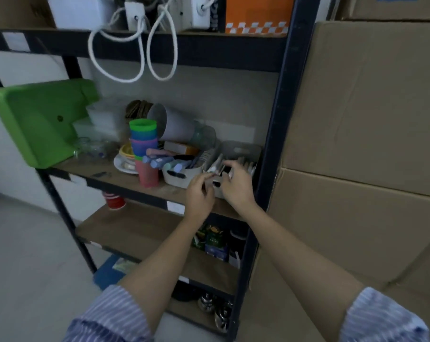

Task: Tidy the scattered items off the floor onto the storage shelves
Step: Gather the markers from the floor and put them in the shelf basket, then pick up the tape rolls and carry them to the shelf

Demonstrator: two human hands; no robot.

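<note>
We see a few small flat items point(215, 167), too blurred to name, pinched in the right hand point(235, 185) over the grey basket point(241, 150) on the middle shelf point(125, 177), the left hand point(199, 192) loosely curled beside, so next comes lowering them in.
</note>
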